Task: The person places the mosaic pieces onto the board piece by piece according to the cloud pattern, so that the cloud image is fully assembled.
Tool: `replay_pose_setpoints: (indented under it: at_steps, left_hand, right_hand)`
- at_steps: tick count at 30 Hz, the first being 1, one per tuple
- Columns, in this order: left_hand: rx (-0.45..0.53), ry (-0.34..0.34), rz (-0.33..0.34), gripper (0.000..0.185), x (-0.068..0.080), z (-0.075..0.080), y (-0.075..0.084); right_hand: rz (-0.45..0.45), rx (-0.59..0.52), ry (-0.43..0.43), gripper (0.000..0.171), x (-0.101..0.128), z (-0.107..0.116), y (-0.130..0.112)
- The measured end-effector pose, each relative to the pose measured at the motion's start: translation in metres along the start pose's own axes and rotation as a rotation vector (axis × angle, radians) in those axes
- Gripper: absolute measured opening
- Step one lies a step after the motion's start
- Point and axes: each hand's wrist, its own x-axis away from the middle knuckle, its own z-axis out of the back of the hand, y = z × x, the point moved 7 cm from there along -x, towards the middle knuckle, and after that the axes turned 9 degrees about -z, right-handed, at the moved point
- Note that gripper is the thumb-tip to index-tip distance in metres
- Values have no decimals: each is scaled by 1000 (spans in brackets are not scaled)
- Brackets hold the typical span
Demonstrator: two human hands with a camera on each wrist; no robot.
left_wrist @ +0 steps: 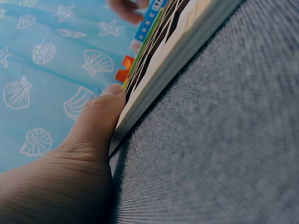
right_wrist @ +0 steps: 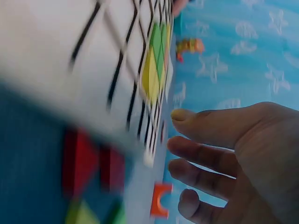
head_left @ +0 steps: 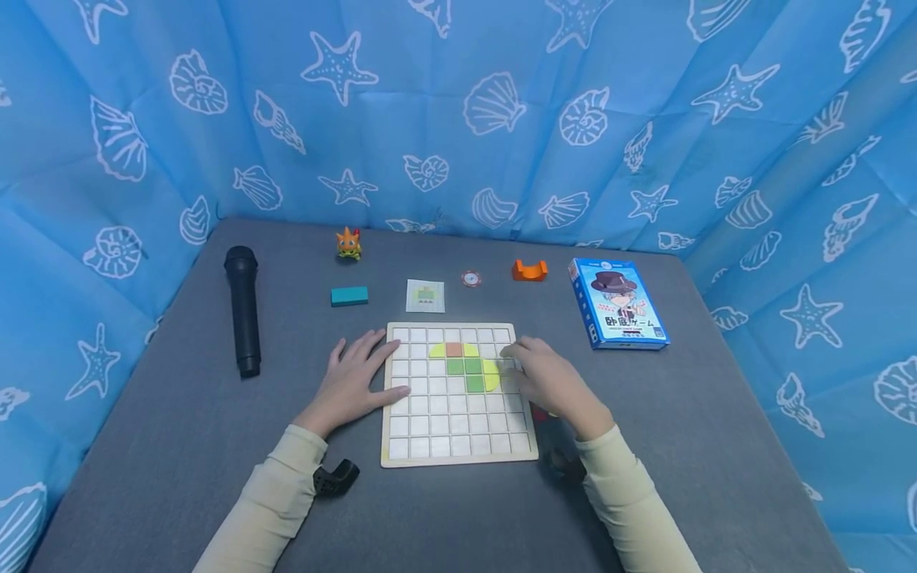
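A white gridded puzzle board (head_left: pixel 458 430) lies on the grey table. Green, yellow and orange pieces (head_left: pixel 466 362) are set in its upper middle. My left hand (head_left: pixel 354 382) lies flat beside the board's left edge, with the thumb on the frame. The left wrist view shows that thumb (left_wrist: pixel 100 116) pressed to the board's side (left_wrist: pixel 163 79). My right hand (head_left: pixel 548 380) rests on the board's right edge, fingers relaxed and holding nothing. In the right wrist view its fingers (right_wrist: pixel 201 154) reach loosely toward the board (right_wrist: pixel 93 60). Red pieces (right_wrist: pixel 93 163) lie near that hand.
A black microphone (head_left: pixel 242 310) lies at the left. Behind the board sit a teal block (head_left: pixel 349 296), an orange star toy (head_left: pixel 349 243), a small card (head_left: pixel 426 295), a round chip (head_left: pixel 470 278) and an orange bracket (head_left: pixel 529 270). A blue game box (head_left: pixel 618 302) lies at the right.
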Motion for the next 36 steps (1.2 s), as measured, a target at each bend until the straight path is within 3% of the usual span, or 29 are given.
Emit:
replay_pose_setpoints:
  at_steps: [8,17,28,36]
  left_hand:
    - [6,-1,-1,85,0,0,0]
    - [2,4,0,85,0,2,0]
    - [0,-1,-4,85,-1,0,-1]
    - [3,-8,11,85,0,1,1]
  right_hand:
    - [-173,32,-64,33,19,7,58]
    - [-202,50,-150,36,23,-1,66]
    - [-189,-53,-95,26,11,5,41]
    - [63,-69,-4,14,9,4,-13]
